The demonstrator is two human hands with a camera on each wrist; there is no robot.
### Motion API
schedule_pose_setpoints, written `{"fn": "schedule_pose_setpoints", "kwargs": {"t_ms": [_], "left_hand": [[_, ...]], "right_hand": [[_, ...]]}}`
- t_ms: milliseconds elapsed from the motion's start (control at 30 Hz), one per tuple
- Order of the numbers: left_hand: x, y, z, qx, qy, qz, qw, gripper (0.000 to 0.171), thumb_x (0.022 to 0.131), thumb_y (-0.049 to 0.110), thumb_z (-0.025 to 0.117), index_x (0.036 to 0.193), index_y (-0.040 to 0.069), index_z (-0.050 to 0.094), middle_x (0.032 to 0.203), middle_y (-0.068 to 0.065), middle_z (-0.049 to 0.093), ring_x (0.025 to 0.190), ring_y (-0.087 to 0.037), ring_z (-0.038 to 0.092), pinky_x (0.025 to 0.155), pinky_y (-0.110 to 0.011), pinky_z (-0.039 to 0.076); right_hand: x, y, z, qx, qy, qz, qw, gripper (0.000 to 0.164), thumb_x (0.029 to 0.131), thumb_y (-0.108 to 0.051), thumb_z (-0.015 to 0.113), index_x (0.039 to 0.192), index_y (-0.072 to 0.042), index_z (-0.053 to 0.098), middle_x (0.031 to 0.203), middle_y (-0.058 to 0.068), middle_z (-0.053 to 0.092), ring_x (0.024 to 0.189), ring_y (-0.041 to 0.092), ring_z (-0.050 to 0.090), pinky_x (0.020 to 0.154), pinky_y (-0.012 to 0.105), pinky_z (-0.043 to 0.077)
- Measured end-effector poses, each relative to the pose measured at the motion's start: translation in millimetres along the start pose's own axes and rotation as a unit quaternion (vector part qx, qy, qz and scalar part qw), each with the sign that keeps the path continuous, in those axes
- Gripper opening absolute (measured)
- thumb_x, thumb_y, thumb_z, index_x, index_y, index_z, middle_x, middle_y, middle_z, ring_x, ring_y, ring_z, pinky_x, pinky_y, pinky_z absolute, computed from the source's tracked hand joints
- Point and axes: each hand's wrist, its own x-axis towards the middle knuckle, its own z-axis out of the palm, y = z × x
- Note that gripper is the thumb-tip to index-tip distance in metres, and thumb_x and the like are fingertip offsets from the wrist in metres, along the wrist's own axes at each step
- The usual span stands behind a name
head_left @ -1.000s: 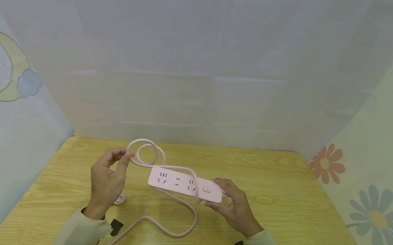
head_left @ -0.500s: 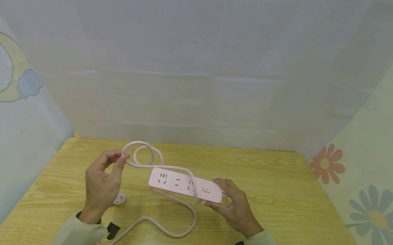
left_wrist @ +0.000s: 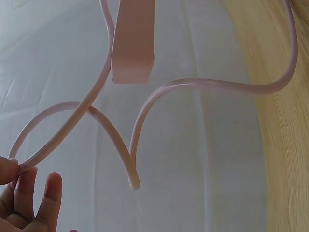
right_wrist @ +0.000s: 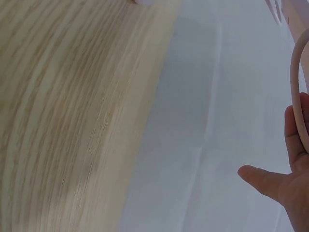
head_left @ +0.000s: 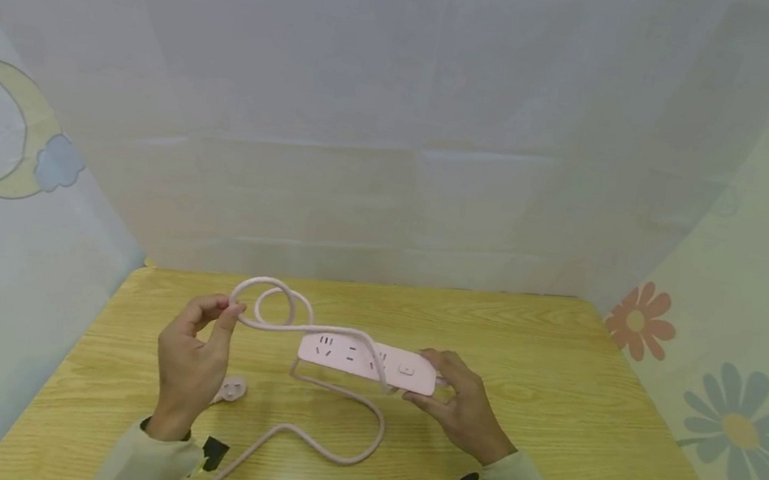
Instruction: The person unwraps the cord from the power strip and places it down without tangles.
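Observation:
A pale pink power strip [head_left: 339, 355] is held above the table, its sockets and switch facing up toward the head camera. My right hand [head_left: 467, 409] grips its right end between thumb and fingers. My left hand [head_left: 191, 369] pinches the strip's pink cord [head_left: 279, 328] between thumb and fingertips, left of the strip. From that pinch the cord runs across the strip's front, and loops rise behind it. In the left wrist view the strip's end [left_wrist: 133, 43] hangs above the looped cord. The cord's plug [head_left: 232, 389] lies on the table beside my left wrist.
The wooden table [head_left: 543, 476] carries a slack stretch of cord [head_left: 332, 456] that curves toward the near edge. A pale sheet [head_left: 397, 151] stands along the back. Printed sheets with a moon [head_left: 17, 123] and flowers [head_left: 741, 431] flank both sides.
My left hand has moved left and slightly toward me, drawing the cord loop with it. The power strip has tilted a little; the right hand stays nearly in place.

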Motion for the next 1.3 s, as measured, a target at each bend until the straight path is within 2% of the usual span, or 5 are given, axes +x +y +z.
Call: {"fn": "schedule_pose_setpoints", "kwargs": {"t_ms": [533, 767, 933, 1033, 1300], "left_hand": [[-3.2, -9.0, -6.4, 0.038, -0.051, -0.021, 0.9977, 0.005, 0.091, -0.009, 0.067, 0.095, -0.011, 0.065, 0.089, -0.017, 0.069, 0.086, 0.0, 0.06, 0.09, -0.012, 0.044], [-5.3, -12.1, -9.2, 0.071, -0.095, -0.066, 0.9907, 0.005, 0.093, -0.004, 0.067, 0.097, -0.007, 0.067, 0.087, -0.012, 0.069, 0.087, -0.02, 0.065, 0.088, -0.011, 0.043], [-9.1, -16.8, -11.9, 0.103, -0.128, -0.09, 0.9823, 0.004, 0.092, -0.003, 0.068, 0.096, -0.005, 0.067, 0.086, -0.008, 0.069, 0.087, -0.024, 0.067, 0.084, -0.012, 0.045], [-11.0, -19.2, -13.7, 0.113, -0.157, -0.099, 0.9762, 0.004, 0.092, -0.001, 0.069, 0.096, -0.002, 0.068, 0.087, -0.006, 0.069, 0.09, -0.026, 0.068, 0.083, -0.017, 0.048], [-14.6, -21.6, -14.9, 0.089, -0.255, -0.138, 0.9528, 0.005, 0.092, 0.006, 0.071, 0.096, 0.004, 0.072, 0.095, -0.004, 0.071, 0.1, -0.027, 0.065, 0.088, -0.052, 0.05]], "right_hand": [[1.7, 7.0, 1.2, -0.057, 0.063, 0.039, 0.996, 0.059, 0.073, 0.0, 0.086, 0.128, -0.003, 0.063, 0.113, 0.009, 0.066, 0.097, 0.016, 0.061, 0.076, 0.032, 0.056], [2.9, 6.7, 0.6, -0.056, 0.094, 0.051, 0.993, 0.06, 0.073, 0.001, 0.086, 0.129, -0.002, 0.062, 0.115, 0.012, 0.066, 0.099, 0.018, 0.062, 0.077, 0.032, 0.056], [2.4, 8.0, 0.9, -0.055, 0.11, 0.046, 0.991, 0.062, 0.071, 0.003, 0.087, 0.128, -0.001, 0.062, 0.113, 0.012, 0.067, 0.097, 0.019, 0.063, 0.076, 0.03, 0.056], [3.0, 6.0, 0.9, -0.061, 0.118, 0.041, 0.99, 0.065, 0.068, 0.007, 0.087, 0.127, 0.002, 0.062, 0.109, 0.014, 0.067, 0.095, 0.021, 0.064, 0.075, 0.029, 0.056], [11.4, -24.4, -5.3, -0.058, 0.124, 0.041, 0.99, 0.059, 0.065, 0.015, 0.083, 0.12, 0.013, 0.061, 0.103, 0.02, 0.067, 0.092, 0.021, 0.064, 0.077, 0.024, 0.052]]}}
